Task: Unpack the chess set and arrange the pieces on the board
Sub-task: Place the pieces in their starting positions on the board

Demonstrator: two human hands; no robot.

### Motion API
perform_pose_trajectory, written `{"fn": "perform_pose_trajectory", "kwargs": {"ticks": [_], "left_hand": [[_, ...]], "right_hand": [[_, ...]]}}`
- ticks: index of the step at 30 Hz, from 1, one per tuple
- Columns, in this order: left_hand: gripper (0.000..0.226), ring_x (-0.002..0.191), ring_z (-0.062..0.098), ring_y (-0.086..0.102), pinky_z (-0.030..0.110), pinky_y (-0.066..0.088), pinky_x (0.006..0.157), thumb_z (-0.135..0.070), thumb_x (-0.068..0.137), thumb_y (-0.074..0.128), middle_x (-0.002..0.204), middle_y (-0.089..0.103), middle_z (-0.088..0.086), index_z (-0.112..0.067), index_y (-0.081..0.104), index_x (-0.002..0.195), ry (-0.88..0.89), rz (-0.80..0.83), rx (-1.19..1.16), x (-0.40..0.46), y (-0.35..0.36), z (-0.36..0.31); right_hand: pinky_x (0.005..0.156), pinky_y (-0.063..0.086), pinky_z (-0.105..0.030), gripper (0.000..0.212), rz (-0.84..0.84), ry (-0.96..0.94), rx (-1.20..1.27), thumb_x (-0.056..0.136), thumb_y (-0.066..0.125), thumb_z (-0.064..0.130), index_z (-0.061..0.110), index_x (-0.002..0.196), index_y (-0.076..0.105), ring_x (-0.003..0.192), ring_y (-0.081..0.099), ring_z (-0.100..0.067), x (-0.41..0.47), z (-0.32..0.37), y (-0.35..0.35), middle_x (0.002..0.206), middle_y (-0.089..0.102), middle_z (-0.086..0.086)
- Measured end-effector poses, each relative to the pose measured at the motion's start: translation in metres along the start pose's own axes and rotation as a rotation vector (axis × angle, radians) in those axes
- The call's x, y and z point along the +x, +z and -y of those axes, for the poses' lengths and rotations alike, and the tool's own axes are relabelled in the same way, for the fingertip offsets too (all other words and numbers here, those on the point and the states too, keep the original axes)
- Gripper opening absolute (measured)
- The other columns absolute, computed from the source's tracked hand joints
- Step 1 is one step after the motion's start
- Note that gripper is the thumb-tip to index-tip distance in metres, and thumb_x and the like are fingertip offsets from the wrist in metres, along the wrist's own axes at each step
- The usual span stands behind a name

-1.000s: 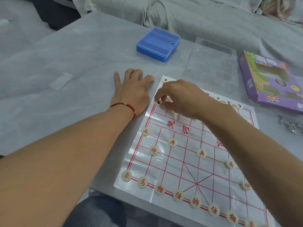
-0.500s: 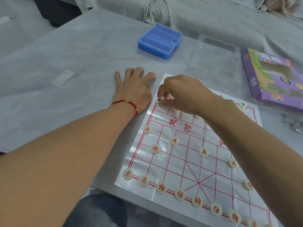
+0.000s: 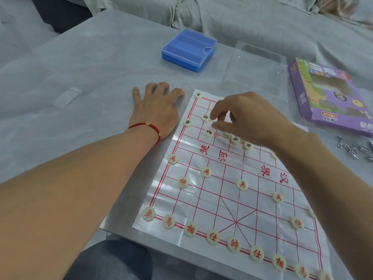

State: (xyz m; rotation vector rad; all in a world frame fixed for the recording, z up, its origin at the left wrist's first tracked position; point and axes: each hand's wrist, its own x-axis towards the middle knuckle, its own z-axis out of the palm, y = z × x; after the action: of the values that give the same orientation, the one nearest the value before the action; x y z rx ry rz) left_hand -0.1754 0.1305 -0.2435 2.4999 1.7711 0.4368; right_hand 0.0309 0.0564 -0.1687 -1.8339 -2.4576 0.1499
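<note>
Right-hand grip (image 3: 240, 120) hovers with fingers curled and seemingly empty over the board (image 3: 228, 178), left hand (image 3: 156, 110) flat beside it; red pieces (image 3: 234, 243) nearest the person look fully arranged, black pieces (image 3: 205, 117) under the grip only partly placed.

You see the white plastic-sheet board with red grid lines (image 3: 232, 188) lying flat on the table, slightly creased. Round cream pieces with red characters (image 3: 233, 244) line its near edge, with more on the rows above. Round cream pieces with black characters (image 3: 205, 117) sit at the far end, loosely clustered; some appear off their intersections.
</note>
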Motion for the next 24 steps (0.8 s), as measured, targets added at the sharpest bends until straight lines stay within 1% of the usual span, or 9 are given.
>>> {"fn": "perform_pose_trajectory", "kwargs": {"ticks": [2,5,6,8,11,13,15,19,24], "left_hand": [[0.042,0.14,0.029,0.029,0.064,0.015,0.116,-0.02,0.101,0.035,0.147,0.038,0.001,-0.04,0.044,0.136,0.0,-0.006,0.0,0.0,0.0,0.001],[0.042,0.141,0.03,0.029,0.064,0.015,0.116,-0.021,0.101,0.036,0.148,0.038,0.002,-0.04,0.044,0.138,-0.003,0.003,0.004,0.0,-0.001,0.0],[0.042,0.141,0.03,0.028,0.064,0.014,0.117,-0.021,0.101,0.036,0.149,0.038,0.002,-0.04,0.044,0.138,-0.004,0.004,0.004,0.001,-0.001,-0.001],[0.042,0.142,0.029,0.028,0.063,0.014,0.117,-0.022,0.101,0.036,0.149,0.037,0.002,-0.04,0.043,0.139,-0.008,0.005,0.004,0.001,-0.001,0.0],[0.042,0.142,0.03,0.028,0.064,0.014,0.117,-0.024,0.102,0.036,0.15,0.037,0.002,-0.04,0.043,0.14,-0.007,0.005,0.008,0.0,-0.001,0.0],[0.041,0.142,0.03,0.028,0.064,0.014,0.117,-0.024,0.102,0.035,0.15,0.037,0.002,-0.041,0.043,0.139,-0.004,0.006,0.01,0.0,-0.001,0.0],[0.041,0.143,0.03,0.028,0.064,0.014,0.117,-0.025,0.102,0.036,0.151,0.036,0.002,-0.041,0.042,0.14,-0.006,0.014,0.009,0.001,-0.002,0.0],[0.042,0.145,0.029,0.025,0.064,0.013,0.118,-0.026,0.103,0.036,0.153,0.035,0.002,-0.041,0.041,0.141,-0.014,0.02,0.008,0.001,-0.002,0.0],[0.042,0.143,0.029,0.026,0.064,0.013,0.117,-0.025,0.102,0.035,0.151,0.036,0.002,-0.042,0.042,0.14,0.001,0.003,0.004,0.001,0.0,0.002]], "right_hand": [[0.077,0.055,-0.034,0.03,0.061,-0.026,-0.02,0.09,0.069,0.046,0.036,0.118,0.067,0.078,0.052,-0.004,-0.003,0.005,0.007,0.105,0.066,0.015],[0.082,0.056,-0.036,0.033,0.1,-0.051,-0.016,0.09,0.07,0.043,0.037,0.122,0.066,0.092,0.057,-0.008,-0.003,0.008,0.014,0.111,0.065,0.013],[0.083,0.056,-0.038,0.031,0.106,-0.055,-0.015,0.09,0.07,0.041,0.036,0.121,0.067,0.094,0.058,-0.009,-0.002,0.008,0.015,0.111,0.066,0.013],[0.081,0.056,-0.036,0.028,0.095,-0.056,-0.011,0.091,0.07,0.039,0.035,0.118,0.069,0.09,0.057,-0.007,-0.002,0.007,0.014,0.109,0.067,0.013],[0.075,0.051,-0.03,0.023,-0.027,0.007,0.052,0.091,0.071,0.035,0.03,0.113,0.071,0.075,0.051,-0.001,-0.002,-0.006,0.002,0.103,0.067,0.013],[0.074,0.05,-0.031,0.02,-0.143,0.084,0.08,0.091,0.071,0.032,0.027,0.11,0.071,0.071,0.048,0.002,0.005,-0.019,-0.003,0.1,0.067,0.011],[0.076,0.053,-0.035,0.022,-0.199,0.144,0.071,0.09,0.072,0.033,0.026,0.111,0.071,0.072,0.051,-0.003,0.019,-0.029,-0.002,0.098,0.069,0.01],[0.083,0.057,-0.043,0.023,-0.115,0.158,0.025,0.087,0.075,0.04,0.025,0.104,0.073,0.086,0.061,-0.014,0.055,-0.026,0.003,0.094,0.07,0.008],[0.083,0.055,-0.044,0.027,-0.016,0.196,-0.072,0.084,0.075,0.048,0.027,0.1,0.072,0.094,0.062,-0.021,0.079,-0.024,0.008,0.099,0.069,0.003]]}}
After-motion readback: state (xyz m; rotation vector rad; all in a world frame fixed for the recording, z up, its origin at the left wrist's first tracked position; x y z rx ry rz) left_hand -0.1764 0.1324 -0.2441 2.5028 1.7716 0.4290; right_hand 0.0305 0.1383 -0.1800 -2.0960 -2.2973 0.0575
